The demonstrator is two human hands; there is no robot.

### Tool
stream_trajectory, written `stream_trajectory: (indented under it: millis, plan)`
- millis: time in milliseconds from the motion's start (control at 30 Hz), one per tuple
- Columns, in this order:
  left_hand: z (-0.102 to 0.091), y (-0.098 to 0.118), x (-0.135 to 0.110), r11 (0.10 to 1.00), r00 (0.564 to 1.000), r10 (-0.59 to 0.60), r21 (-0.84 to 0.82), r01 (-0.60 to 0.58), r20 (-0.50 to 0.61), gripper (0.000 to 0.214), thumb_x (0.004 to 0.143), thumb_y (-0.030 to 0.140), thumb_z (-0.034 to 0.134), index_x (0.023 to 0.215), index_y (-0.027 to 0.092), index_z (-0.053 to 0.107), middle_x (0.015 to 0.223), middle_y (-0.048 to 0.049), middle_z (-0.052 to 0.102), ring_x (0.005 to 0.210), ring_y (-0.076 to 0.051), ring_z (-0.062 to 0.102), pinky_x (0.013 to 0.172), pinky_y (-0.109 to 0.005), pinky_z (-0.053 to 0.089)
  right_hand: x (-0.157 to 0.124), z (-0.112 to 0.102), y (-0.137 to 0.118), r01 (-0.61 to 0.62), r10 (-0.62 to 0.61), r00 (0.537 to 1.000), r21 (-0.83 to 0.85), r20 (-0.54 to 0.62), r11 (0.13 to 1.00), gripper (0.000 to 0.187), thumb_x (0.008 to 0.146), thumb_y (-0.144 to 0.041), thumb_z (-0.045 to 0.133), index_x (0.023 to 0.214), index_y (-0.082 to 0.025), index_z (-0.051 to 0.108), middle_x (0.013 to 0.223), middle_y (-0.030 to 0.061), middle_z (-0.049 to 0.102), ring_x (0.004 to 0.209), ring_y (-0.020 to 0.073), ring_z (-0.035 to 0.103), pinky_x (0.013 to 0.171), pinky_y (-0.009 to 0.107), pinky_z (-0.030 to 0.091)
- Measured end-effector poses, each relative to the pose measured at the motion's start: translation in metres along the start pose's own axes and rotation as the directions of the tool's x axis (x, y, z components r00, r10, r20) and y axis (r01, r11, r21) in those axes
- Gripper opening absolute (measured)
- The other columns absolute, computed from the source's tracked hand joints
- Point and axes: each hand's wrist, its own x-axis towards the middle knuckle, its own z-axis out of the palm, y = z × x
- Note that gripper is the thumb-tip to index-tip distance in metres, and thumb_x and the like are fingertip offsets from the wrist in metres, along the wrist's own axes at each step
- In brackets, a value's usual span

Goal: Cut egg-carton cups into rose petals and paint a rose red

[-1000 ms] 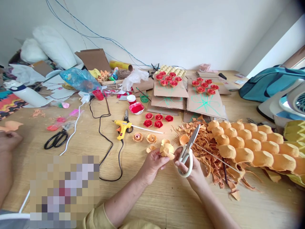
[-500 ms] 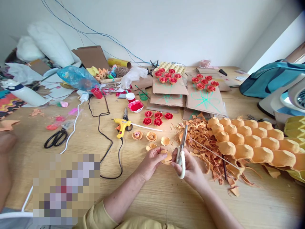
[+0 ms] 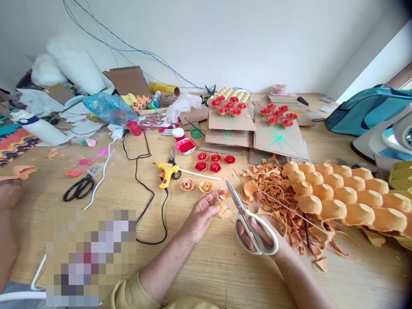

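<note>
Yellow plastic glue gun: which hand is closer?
Left. The left hand is below and right of the yellow plastic glue gun in view; the right hand is farther right.

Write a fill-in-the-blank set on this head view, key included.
1. The right hand grips ____ with pale handles.
2. The body of the glue gun is ____.
3. Directly on the tabletop, off the cardboard, lie ____ red flowers.
4. From the camera, the orange egg tray is to the ____ of the orange scrap heap.

Missing words: scissors; yellow; five; right
</note>
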Motion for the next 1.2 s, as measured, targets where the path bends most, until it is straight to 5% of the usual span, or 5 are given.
stream_trajectory:
  millis: [233,467,667,867,1200]
  plan:
    - [0.004,0.0,-0.004,0.999,0.998,-0.036,-0.028,0.037,0.054,0.04,0.069,0.029,0.08,0.107,0.015,0.074,0.075,-0.0016,0.062,0.073,-0.013,0.057,0.075,-0.026,0.043,-0.003,0.001,0.001,-0.056,0.054,0.997,0.04,0.053,0.998,0.053,0.084,-0.074,0.051,0.079,-0.023,0.063,0.044,-0.0039,0.047,0.036,0.0108,0.035,0.038,0.026,0.027]
    - [0.003,-0.002,-0.004,0.995,0.996,-0.071,0.071,0.067,0.049,0.046,0.067,0.033,0.083,0.109,0.016,0.073,0.081,-0.0044,0.068,0.074,-0.014,0.058,0.076,-0.027,0.042,0.002,0.0,0.004,0.04,-0.04,0.994,-0.004,-0.098,0.999,0.054,0.086,-0.075,0.046,0.081,-0.023,0.06,0.049,-0.0026,0.047,0.04,0.0129,0.038,0.04,0.027,0.029]
    - [0.002,-0.003,-0.001,0.972,0.993,0.088,0.226,-0.069,-0.077,0.026,0.067,0.033,0.084,0.082,0.016,0.072,0.076,-0.002,0.067,0.071,-0.013,0.056,0.074,-0.026,0.041,-0.002,-0.009,0.001,0.129,-0.156,0.981,-0.21,-0.119,0.969,0.048,0.09,-0.068,0.045,0.085,-0.022,0.057,0.058,-0.0011,0.052,0.047,0.0142,0.042,0.046,0.027,0.031]
    - [0.001,0.001,-0.001,0.904,0.949,0.291,0.36,-0.231,-0.124,0.019,0.072,0.032,0.079,0.078,0.017,0.068,0.081,-0.002,0.064,0.082,-0.016,0.056,0.082,-0.027,0.041,-0.006,-0.003,-0.007,0.152,-0.324,0.945,-0.805,-0.052,0.573,0.025,0.092,-0.04,0.057,0.076,-0.021,0.051,0.073,0.0015,0.058,0.07,0.0188,0.05,0.07,0.033,0.038]
    - [-0.009,0.0,-0.003,0.84,0.933,0.336,0.489,-0.234,-0.132,0.018,0.079,0.033,0.074,0.087,0.018,0.069,0.083,-0.0018,0.065,0.08,-0.015,0.055,0.08,-0.026,0.041,0.0,-0.007,-0.006,0.14,-0.422,0.904,-0.98,0.069,0.141,0.016,0.085,-0.022,0.058,0.078,-0.022,0.044,0.072,-0.0018,0.056,0.066,0.0166,0.051,0.086,0.038,0.036]
